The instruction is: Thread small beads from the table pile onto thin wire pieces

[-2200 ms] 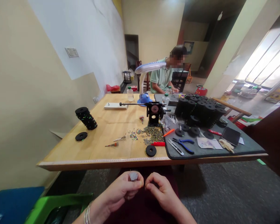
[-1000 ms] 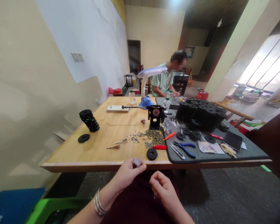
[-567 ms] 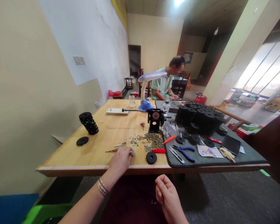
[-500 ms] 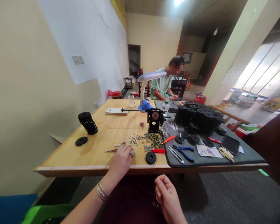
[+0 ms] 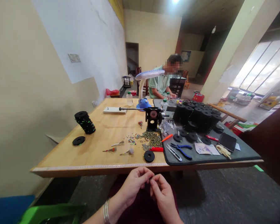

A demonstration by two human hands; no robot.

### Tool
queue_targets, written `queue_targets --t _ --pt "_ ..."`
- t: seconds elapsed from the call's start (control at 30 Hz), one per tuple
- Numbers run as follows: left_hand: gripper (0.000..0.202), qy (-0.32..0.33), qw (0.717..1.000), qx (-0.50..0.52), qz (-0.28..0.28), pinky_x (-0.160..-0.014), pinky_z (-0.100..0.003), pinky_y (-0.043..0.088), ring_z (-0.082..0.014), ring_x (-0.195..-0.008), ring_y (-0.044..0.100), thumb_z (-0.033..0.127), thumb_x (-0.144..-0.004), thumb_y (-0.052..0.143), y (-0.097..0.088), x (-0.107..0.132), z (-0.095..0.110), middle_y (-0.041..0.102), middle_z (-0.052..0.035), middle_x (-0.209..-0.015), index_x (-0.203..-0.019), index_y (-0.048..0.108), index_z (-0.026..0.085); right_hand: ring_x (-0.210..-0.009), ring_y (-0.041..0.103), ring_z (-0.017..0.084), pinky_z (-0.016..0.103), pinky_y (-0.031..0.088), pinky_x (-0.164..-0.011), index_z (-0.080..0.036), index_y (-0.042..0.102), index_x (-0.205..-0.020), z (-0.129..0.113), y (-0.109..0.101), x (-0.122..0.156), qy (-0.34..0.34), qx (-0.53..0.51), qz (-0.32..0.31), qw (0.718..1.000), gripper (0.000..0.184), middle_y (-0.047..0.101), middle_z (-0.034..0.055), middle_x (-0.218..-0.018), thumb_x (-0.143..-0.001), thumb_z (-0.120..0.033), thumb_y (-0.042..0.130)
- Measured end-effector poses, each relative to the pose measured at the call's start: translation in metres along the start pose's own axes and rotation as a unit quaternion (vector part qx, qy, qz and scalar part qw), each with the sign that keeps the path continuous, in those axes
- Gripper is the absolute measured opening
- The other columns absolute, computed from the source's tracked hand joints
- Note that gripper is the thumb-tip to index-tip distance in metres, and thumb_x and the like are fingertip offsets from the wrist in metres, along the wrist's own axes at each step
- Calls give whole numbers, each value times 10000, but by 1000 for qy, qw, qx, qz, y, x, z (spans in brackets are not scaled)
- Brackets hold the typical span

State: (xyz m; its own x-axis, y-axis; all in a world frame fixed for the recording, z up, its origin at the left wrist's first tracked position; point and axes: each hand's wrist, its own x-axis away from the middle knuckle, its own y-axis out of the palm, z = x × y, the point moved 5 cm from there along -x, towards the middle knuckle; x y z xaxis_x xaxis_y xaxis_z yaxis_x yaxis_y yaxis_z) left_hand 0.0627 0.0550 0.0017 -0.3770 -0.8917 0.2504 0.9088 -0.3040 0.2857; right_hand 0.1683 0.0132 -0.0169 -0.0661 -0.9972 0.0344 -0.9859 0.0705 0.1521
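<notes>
My left hand and my right hand meet fingertip to fingertip over my lap, just below the table's front edge. Both are closed in a pinch; whatever lies between the fingers is too small to make out. Nearest on the wooden table is a flat black foam ring, with a red-handled tool behind it. Small bundles with pale and red tips, such as this whitish one, lie to its left. A heap of small metallic pieces and scattered coloured beads spread behind them.
A black hand-crank winder and a blue-based lamp stand mid-table. On the grey mat are blue pliers, thread snips and many black foam rolls. A foam ring stack stands left. A person sits beyond.
My left hand has left the small bundles on the table and come down to my right hand. My right hand stays pinched over my lap.
</notes>
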Motion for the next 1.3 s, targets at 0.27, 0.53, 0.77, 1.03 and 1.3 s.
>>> queue_targets --t 0.27,0.53,0.77,1.03,1.3 --pt "323 -9 1000 -1 -20 -445 -182 241 -63 -495 403 435 -731 672 -4 7 0 550 26 -626 -696 504 161 -663 602 173 248 460 -614 -176 635 -813 -24 -25 -3 -112 232 -7 966 230 673 41 -727 -884 -360 516" --pt "366 -6 996 -90 -24 -447 -187 242 -61 -475 338 506 -749 607 -5 10 -1 469 55 -573 -692 463 174 -915 571 264 348 438 -814 -173 609 -913 -79 -88 -58 -235 636 136 722 102 669 106 -933 -823 -154 565" --pt "388 1 991 -131 -27 -469 -211 252 -66 -464 330 539 -737 587 -8 16 2 478 50 -558 -683 465 175 -680 567 219 286 372 -602 -198 549 -678 -71 -98 -92 -220 681 140 684 160 621 68 -710 -760 -62 529" --pt "330 24 990 -140 -27 -483 -223 246 -80 -481 327 480 -771 573 -8 17 1 476 47 -561 -680 470 180 -757 622 200 294 455 -729 -162 591 -906 -96 -101 -70 -275 510 242 778 167 675 74 -829 -861 -259 463" --pt "299 23 988 -148 -33 -484 -221 252 -89 -495 337 451 -784 561 -7 18 -1 475 45 -569 -687 475 182 -951 627 245 372 474 -863 -184 618 -875 -79 -80 -26 -224 187 184 939 139 690 98 -976 -827 -304 566"
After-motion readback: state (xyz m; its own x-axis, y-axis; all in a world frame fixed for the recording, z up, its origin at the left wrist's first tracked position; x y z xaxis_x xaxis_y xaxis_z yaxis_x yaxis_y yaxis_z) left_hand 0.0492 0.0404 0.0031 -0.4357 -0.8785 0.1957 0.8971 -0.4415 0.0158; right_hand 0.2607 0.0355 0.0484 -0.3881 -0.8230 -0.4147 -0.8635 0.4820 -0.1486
